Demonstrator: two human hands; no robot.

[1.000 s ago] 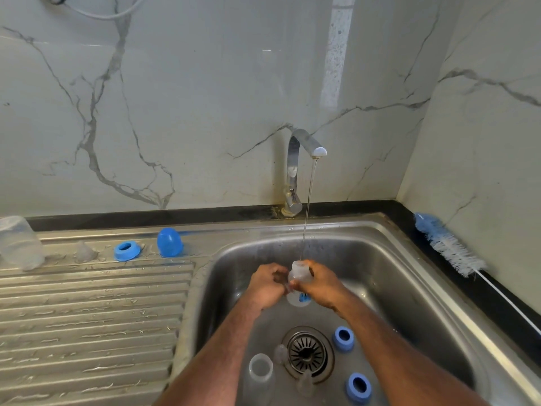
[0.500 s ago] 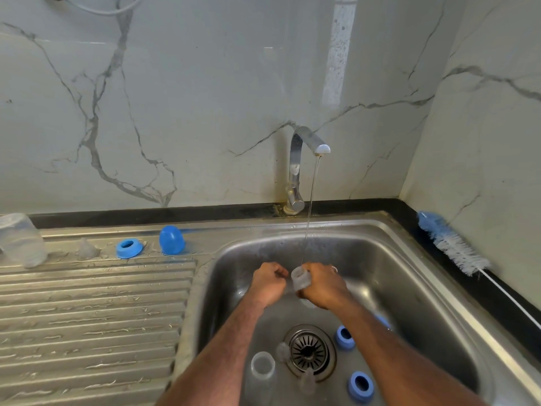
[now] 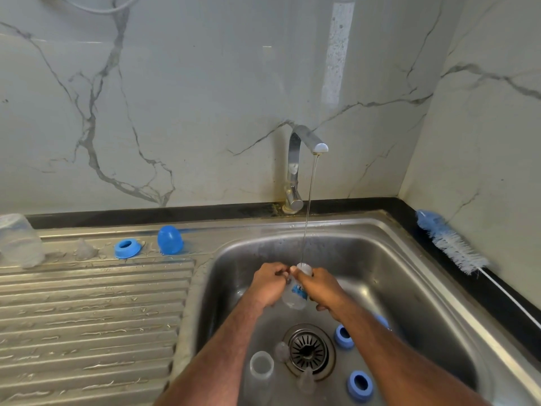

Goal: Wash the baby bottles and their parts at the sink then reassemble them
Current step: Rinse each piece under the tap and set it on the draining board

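Marble walls (image 3: 205, 98) back steel sink (image 3: 409, 259) and ribbed drainboard (image 3: 87, 317).

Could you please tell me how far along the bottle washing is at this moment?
Seemingly done: a bottle, nipple, blue ring and blue cap sit on the drainboard. In hand: both hands hold a clear bottle under the tap stream. Left: another bottle, rings and nipples in the basin, then reassembly.

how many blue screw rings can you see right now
3: one ring on the drainboard, two in the sink basin, right of the drain and nearer the front. The right forearm may hide another.
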